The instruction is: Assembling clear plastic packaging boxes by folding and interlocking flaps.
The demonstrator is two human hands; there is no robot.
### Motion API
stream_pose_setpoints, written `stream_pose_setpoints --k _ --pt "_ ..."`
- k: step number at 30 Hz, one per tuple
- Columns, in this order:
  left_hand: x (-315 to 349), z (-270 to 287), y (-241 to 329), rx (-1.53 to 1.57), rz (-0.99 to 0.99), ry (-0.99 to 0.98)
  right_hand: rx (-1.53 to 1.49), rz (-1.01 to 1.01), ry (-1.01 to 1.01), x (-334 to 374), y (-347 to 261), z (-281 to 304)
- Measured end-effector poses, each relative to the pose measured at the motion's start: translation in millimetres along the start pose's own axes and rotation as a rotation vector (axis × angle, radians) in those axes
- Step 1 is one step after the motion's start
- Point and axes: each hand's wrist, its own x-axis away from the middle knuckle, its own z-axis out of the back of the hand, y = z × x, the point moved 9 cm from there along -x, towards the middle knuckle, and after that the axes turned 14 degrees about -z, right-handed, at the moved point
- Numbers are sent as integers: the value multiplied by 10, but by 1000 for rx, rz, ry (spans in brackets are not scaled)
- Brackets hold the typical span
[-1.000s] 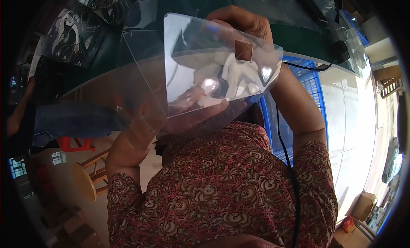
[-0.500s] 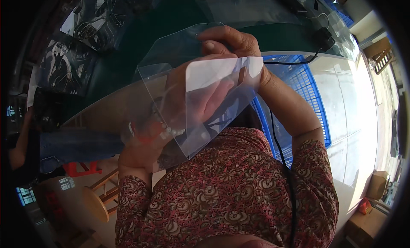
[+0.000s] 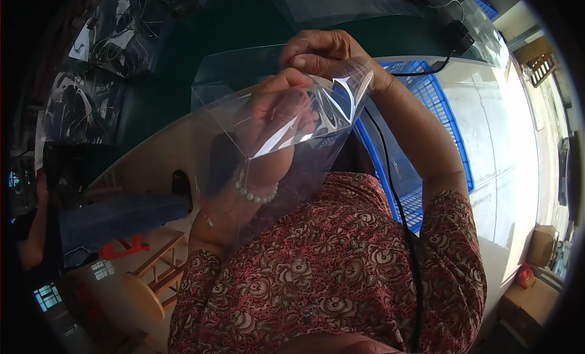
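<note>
A clear, stiff plastic box (image 3: 274,162), with crease lines and glossy flaps, is between my hands above the front edge of the green table. My right hand (image 3: 326,54) closes on its far right edge, thumb and fingers pinched together. Behind or inside the clear film, my left hand (image 3: 277,113) shows through, fingers curled and gripping the plastic near its upper flap. I cannot tell which of the two it is. Around the left wrist is a bracelet of pale beads (image 3: 256,196). Glare hides part of the left fingertips.
Blue plastic baskets (image 3: 448,119) stand at right by my forearm. A black cable (image 3: 390,183) runs down over my clothing. Clear bags with wires (image 3: 109,43) lie on the green table (image 3: 231,18) at left. A wooden stool (image 3: 146,296) and another person's arm (image 3: 35,226) are at left.
The plastic box has turned and its flap has bent, with new glare at the right. My left hand has curled its fingers upward toward the right hand, which has shifted slightly.
</note>
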Motion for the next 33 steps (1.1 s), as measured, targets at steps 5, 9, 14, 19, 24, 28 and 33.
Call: stream_pose_setpoints --k 5,9,14,19,24,28,33 --pt "-6 -95 2 155 65 -3 672 337 373 98 -251 174" --pt "-37 -185 8 267 179 2 791 419 383 100 -283 242" --pt "-25 -96 -67 439 180 -126 416 165 69 -119 -28 493" --pt "-26 -38 -33 215 225 -9 215 -2 18 -28 -215 286" --pt "61 118 51 -109 121 6 251 145 -23 41 -449 36" --pt "98 115 88 -35 -34 -50 281 173 -56 69 -414 -11" --pt "99 -9 198 -71 50 -18 -127 -297 4 78 -257 4"
